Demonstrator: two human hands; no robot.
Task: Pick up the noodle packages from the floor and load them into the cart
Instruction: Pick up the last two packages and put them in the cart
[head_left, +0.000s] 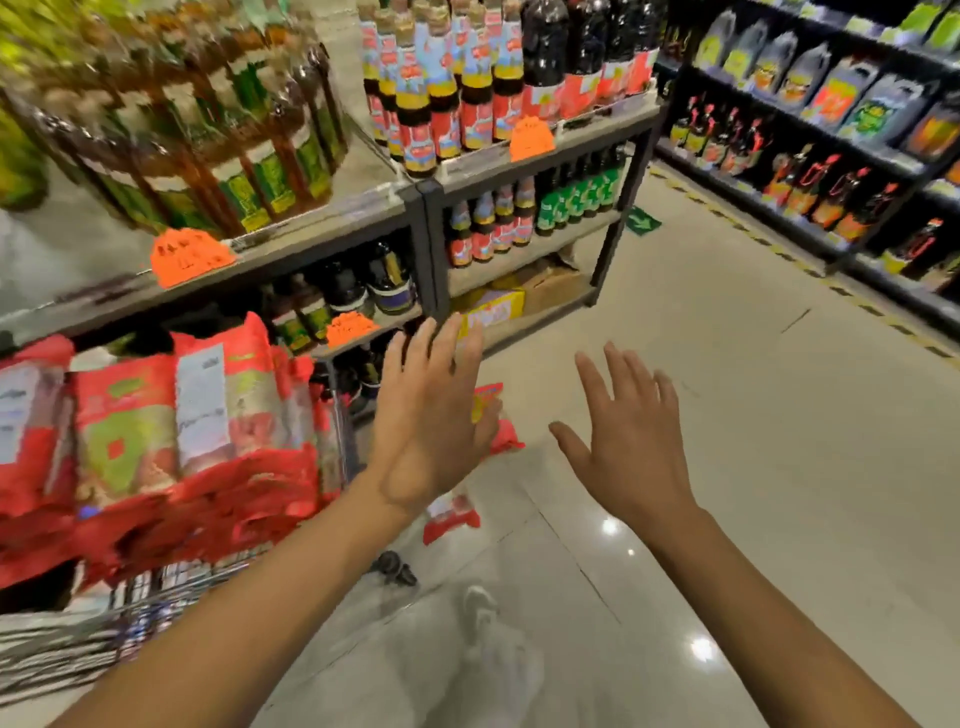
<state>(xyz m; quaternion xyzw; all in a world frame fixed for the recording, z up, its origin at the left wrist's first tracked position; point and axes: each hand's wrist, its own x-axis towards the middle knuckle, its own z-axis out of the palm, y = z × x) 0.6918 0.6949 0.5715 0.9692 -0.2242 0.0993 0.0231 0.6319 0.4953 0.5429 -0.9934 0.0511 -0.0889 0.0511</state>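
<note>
Red noodle packages are piled high in the wire cart at the lower left. On the floor beyond my hands lies a red noodle package, largely hidden by my left hand. Another red piece of package shows under my left wrist. My left hand is held out flat with fingers apart, empty, just right of the cart. My right hand is also spread and empty, above bare floor to the right of the package.
A grey shelf unit with sauce bottles stands behind the cart and the packages. Dark shelving with bottles and pouches lines the right side. A cart wheel and my shoe are on the glossy tile floor.
</note>
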